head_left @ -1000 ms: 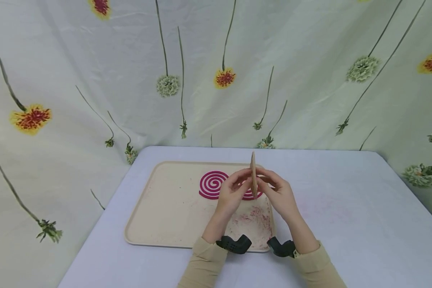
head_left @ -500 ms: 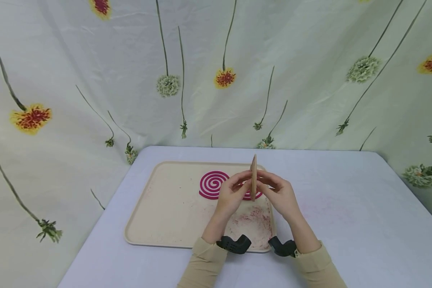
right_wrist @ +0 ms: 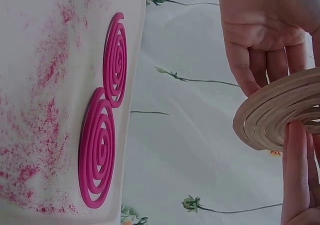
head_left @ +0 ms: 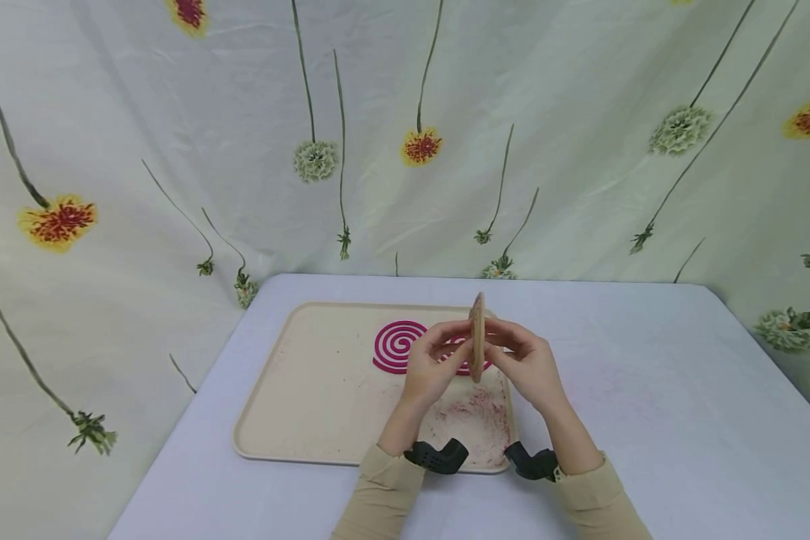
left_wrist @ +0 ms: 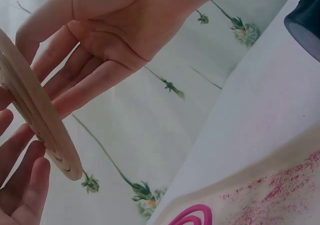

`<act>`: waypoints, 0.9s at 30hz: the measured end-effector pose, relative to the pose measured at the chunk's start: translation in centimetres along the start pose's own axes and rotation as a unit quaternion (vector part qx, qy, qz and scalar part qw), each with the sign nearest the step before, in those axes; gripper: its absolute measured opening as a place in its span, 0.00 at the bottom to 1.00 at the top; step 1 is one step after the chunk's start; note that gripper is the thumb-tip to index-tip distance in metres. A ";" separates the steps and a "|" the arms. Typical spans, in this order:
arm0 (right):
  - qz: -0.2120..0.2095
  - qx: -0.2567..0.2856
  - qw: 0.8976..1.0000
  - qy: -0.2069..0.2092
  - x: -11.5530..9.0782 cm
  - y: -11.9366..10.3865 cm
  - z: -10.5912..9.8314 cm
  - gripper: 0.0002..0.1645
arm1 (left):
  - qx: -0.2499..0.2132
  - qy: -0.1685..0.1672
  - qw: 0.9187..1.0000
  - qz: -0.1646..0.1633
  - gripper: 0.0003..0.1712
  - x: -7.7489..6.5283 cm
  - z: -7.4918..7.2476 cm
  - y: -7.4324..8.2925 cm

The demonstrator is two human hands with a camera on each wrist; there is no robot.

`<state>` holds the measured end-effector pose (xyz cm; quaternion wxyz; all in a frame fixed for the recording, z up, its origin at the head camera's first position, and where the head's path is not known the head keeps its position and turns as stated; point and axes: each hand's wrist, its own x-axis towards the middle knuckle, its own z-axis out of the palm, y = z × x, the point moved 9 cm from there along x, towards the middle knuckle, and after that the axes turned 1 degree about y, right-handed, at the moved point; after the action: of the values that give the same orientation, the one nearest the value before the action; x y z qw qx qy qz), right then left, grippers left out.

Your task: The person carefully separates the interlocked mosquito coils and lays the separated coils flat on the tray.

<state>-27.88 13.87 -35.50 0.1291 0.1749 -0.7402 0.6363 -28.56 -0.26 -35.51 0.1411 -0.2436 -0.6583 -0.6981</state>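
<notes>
Both hands pinch a tan spiral mosquito coil (head_left: 477, 341), held on edge above the tray. The left hand (head_left: 430, 371) grips its left face with thumb and fingers, and the right hand (head_left: 532, 369) has its thumb and fingers on the opposite side. Ring-shaped grooves of the coil (right_wrist: 257, 116) show in the right wrist view, where fingers cover part of it. In the left wrist view the coil (left_wrist: 52, 127) appears nearly edge-on. Two pink spiral coils lie on the tray behind the hands: the left pink coil (head_left: 394, 346) and the partly hidden right pink coil (right_wrist: 97, 157).
The cream tray (head_left: 310, 397) lies on a white-covered table (head_left: 655, 390), with pink dust smeared near its right end. A flower-print cloth (head_left: 567, 150) hangs behind the table. Each wrist wears a dark camera mount, such as the left mount (head_left: 439, 457).
The tan coil has sunk slightly and turned a little, so more of its ringed left face shows. Both hands keep their hold, and the pink coils have stayed put.
</notes>
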 end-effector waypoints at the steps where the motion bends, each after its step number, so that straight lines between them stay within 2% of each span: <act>1: 0.000 -0.002 1.000 0.002 0.0 -0.1 0.0 0.22 | 0.001 -0.001 1.000 0.006 0.16 0.0 0.0 0.0; 8: -0.017 0.009 1.000 -0.004 0.0 -0.7 0.1 0.25 | 0.021 -0.010 1.000 0.006 0.15 -0.3 0.2 3.0; 20: -0.023 0.017 0.999 -0.015 0.0 -0.6 0.3 0.27 | 0.035 0.001 0.999 0.020 0.15 -0.4 0.1 3.6; 24: -0.026 0.010 0.999 -0.016 -0.1 -0.9 0.3 0.27 | 0.040 -0.019 0.998 0.036 0.14 -0.4 0.0 3.9; 27: -0.025 0.005 0.999 -0.020 -0.2 -1.1 0.4 0.26 | 0.040 -0.042 0.998 0.032 0.15 -0.4 0.0 3.8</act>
<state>-27.26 13.37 -34.68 0.1292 0.2062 -0.7347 0.6333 -26.28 -0.70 -32.45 0.1454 -0.2877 -0.6828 -0.6557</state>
